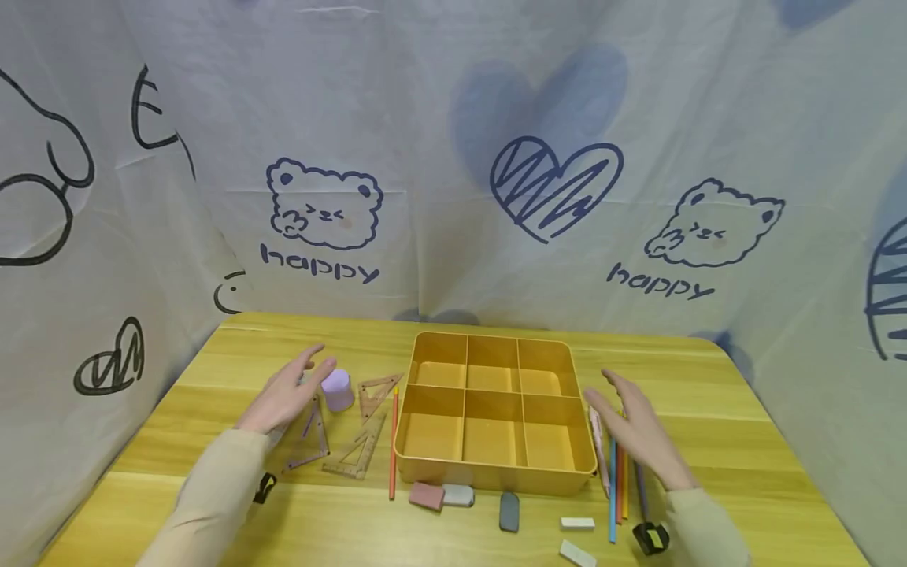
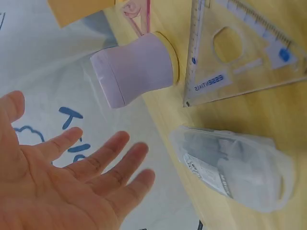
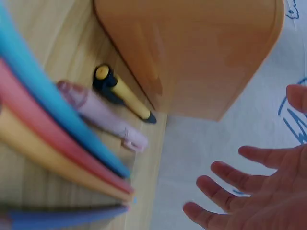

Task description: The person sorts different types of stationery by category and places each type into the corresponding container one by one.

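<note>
Seen from my distant post, the left hand (image 1: 285, 394), released with fingers spread, hovers near a lilac container (image 1: 337, 390), while the right hand (image 1: 636, 421), equally loose, hangs near colored pencils (image 1: 613, 496). Between them I see an orange six-compartment tray (image 1: 496, 479) on the tabletop (image 1: 716, 433) (erasers (image 1: 509, 512) lie along its near side), with triangle rulers (image 1: 343, 470) to its left
</note>
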### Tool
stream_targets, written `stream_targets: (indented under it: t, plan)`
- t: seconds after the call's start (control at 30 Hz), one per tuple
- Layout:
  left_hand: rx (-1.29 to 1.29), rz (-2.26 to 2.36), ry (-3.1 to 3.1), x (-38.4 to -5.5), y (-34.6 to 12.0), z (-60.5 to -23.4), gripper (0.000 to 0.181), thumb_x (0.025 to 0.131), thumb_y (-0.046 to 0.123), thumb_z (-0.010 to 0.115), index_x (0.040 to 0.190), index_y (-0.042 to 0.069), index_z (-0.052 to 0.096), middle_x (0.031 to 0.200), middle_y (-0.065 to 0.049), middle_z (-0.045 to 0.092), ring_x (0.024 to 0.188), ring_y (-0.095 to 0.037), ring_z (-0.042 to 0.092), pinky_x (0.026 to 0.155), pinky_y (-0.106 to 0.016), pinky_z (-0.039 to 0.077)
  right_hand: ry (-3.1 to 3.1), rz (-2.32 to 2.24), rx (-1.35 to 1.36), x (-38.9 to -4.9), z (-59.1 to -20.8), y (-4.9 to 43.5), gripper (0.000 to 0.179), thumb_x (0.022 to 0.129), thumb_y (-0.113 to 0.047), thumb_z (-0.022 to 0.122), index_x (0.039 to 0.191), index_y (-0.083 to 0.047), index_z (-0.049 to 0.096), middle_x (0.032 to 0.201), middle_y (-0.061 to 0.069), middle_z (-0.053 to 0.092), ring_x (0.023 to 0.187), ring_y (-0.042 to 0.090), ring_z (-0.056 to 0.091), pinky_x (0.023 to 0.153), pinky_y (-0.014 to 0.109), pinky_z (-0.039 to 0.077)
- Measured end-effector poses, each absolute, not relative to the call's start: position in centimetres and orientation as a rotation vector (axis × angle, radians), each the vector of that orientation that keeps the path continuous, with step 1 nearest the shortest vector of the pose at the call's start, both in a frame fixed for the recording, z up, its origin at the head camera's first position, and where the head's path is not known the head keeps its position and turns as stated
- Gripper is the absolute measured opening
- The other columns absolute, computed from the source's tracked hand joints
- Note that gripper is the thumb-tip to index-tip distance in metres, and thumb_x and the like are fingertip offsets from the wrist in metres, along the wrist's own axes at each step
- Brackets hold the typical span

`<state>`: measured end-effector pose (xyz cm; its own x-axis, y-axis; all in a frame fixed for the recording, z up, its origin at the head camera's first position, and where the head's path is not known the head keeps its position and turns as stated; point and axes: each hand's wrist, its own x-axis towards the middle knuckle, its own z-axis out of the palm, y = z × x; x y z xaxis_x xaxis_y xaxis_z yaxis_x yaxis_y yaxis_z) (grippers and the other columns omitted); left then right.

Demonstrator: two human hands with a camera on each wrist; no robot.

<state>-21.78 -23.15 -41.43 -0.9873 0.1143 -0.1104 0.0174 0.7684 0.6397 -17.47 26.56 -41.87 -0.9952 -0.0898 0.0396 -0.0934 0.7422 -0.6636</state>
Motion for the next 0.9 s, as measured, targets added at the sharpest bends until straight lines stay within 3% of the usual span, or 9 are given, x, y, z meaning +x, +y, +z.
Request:
stream_targets:
  t: [0.1,0.2,0.37,0.53,0.67,0.77,0.9]
  plan:
    - [0.144,0.965,2.819,-22.7,-22.9,-41.4,0.081,0.104,0.063,0.032,0.16,0.006,0.021,0.154,-0.034,0.037,0.138,-0.053,0.042,0.108,-0.07,0.038,-2.975,1.105,0.121,-17.9,-41.8,26.0,0.072,0.105,-0.041,0.048,0.156,0.004,0.025,0.15,0.035,0.039,0.118,0.044,0.055,0.09,0.054,0.052]
    - [0.195,0.91,2.805,-23.4,-22.5,-41.5,0.079,0.104,0.059,0.039,0.158,0.003,0.027,0.15,-0.036,0.042,0.134,-0.054,0.046,0.105,-0.068,0.043,-3.005,1.098,0.1,-18.4,-42.2,25.6,0.07,0.104,-0.033,0.053,0.155,0.006,0.025,0.143,0.035,0.046,0.1,0.033,0.061,0.076,0.04,0.053]
    - [0.237,0.83,2.797,-23.7,-21.9,-41.7,0.075,0.1,0.05,0.054,0.152,-0.001,0.036,0.143,-0.037,0.049,0.128,-0.052,0.052,0.102,-0.064,0.048,-3.01,1.105,0.101,-18.5,-43.1,25.0,0.068,0.103,-0.027,0.055,0.153,0.009,0.027,0.132,0.033,0.054,0.092,0.029,0.065,0.071,0.037,0.055]
    - [0.211,0.683,2.856,-23.7,-21.6,-42.2,0.072,0.098,0.051,0.057,0.148,0.001,0.043,0.133,-0.037,0.053,0.109,-0.046,0.061,0.085,-0.056,0.057,-2.994,1.091,0.086,-18.7,-43.9,24.5,0.064,0.102,-0.023,0.055,0.153,0.008,0.029,0.12,0.026,0.061,0.073,0.018,0.056,0.064,0.031,0.046]
    - [0.206,0.661,2.879,-23.7,-21.4,-42.5,0.068,0.096,0.047,0.064,0.145,0.003,0.046,0.122,-0.031,0.058,0.095,-0.037,0.063,0.072,-0.045,0.057,-2.97,1.049,0.079,-18.8,-44.2,24.2,0.06,0.1,-0.017,0.054,0.152,0.005,0.034,0.117,0.025,0.064,0.069,0.015,0.053,0.064,0.029,0.044]
    - [0.223,0.674,2.889,-23.6,-21.2,-42.6,0.065,0.094,0.043,0.068,0.142,0.003,0.049,0.115,-0.026,0.059,0.091,-0.034,0.062,0.07,-0.042,0.056,-2.969,1.025,0.076,-18.9,-44.2,24.0,0.059,0.098,-0.012,0.053,0.152,0.004,0.036,0.093,0.022,0.067,0.06,0.013,0.05,0.055,0.027,0.042]
    - [0.257,0.716,2.892,-23.7,-21.2,-42.9,0.06,0.092,0.035,0.071,0.137,-0.001,0.051,0.113,-0.027,0.058,0.092,-0.035,0.062,0.073,-0.044,0.057,-2.987,1.008,0.061,-19.0,-44.1,23.6,0.061,0.096,-0.007,0.051,0.153,0.004,0.035,0.066,0.012,0.055,0.05,0.012,0.04,0.045,0.025,0.034]
